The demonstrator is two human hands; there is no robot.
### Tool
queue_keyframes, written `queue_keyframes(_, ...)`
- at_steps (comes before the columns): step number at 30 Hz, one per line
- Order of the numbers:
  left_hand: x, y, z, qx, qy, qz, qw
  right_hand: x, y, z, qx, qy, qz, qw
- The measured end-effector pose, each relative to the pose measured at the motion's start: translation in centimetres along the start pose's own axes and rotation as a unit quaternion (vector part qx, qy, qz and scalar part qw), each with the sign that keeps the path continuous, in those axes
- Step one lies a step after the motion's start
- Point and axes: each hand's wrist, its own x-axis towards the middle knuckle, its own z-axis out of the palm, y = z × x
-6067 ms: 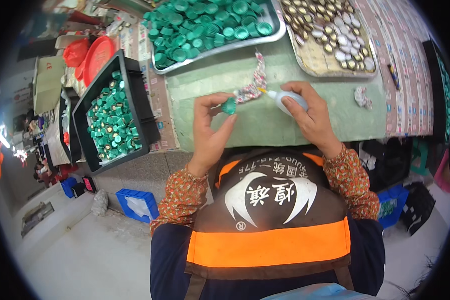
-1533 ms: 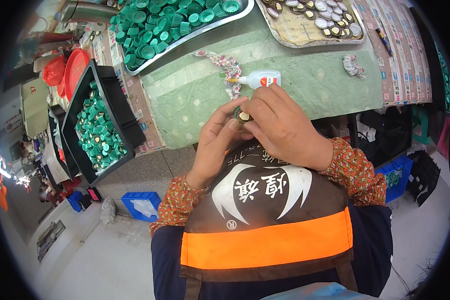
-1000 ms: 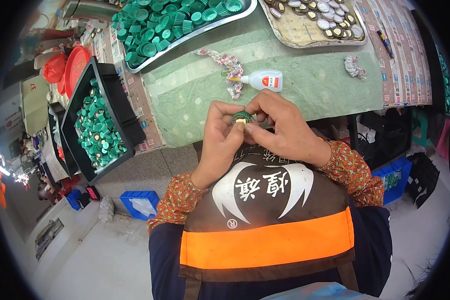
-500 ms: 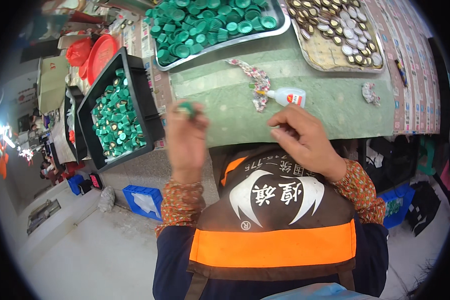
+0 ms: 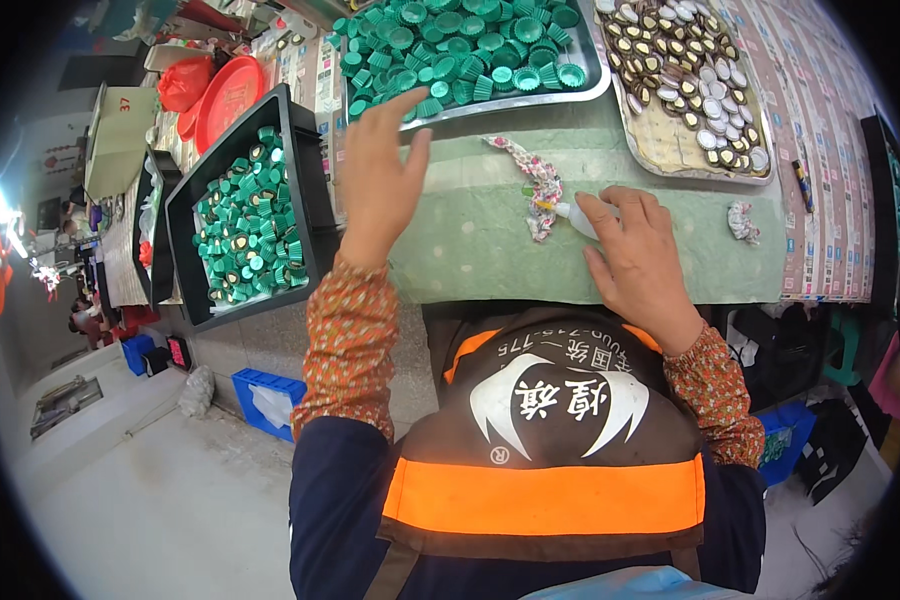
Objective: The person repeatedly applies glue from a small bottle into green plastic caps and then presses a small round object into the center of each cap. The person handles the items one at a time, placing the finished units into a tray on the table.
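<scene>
My left hand (image 5: 378, 180) is raised at the near left corner of a metal tray (image 5: 530, 100) heaped with green fluted caps (image 5: 450, 40). Its fingers stretch toward the caps, thumb apart, and nothing shows in them. My right hand (image 5: 638, 255) is closed over a small white squeeze bottle (image 5: 582, 222) with a yellow tip, like a glue bottle, lying on the green cloth (image 5: 480, 240). The palm side and part of the bottle are hidden. The tip rests against a crumpled flowered rag (image 5: 540, 185).
At right stands a tray (image 5: 660, 160) of small round brown, gold and white pieces. A black crate (image 5: 315, 190) of green caps, some with gold centres, sits at left, beside a red basin (image 5: 232, 100). A wadded rag (image 5: 741, 222) and a pen (image 5: 802, 187) lie at right.
My left hand has moved up toward the tray; the green cap it held no longer shows in it. My right hand has gone from near the bottle onto it. The view has shifted slightly.
</scene>
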Motion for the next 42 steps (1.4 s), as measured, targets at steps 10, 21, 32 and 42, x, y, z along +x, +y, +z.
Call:
queue_keyframes(10,5.0,-0.5,4.6,0.104,-0.009,-0.024,0.994,0.5,0.7,1.1,-0.026,-0.015,0.008,1.0)
queue_keyframes(21,7.8,-2.1,5.1,0.002,-0.027,-0.009,1.0,0.3,1.3,1.7,0.007,0.021,0.002,1.0)
queue_keyframes(32,3.0,-1.4,4.6,-0.032,0.102,0.109,0.988,2.6,-0.3,3.0,0.131,0.016,-0.095,0.987)
queue_keyframes(42,-3.0,-0.7,4.1,0.039,0.03,0.089,0.995,0.6,-2.1,3.0,0.086,-0.035,-0.018,0.996)
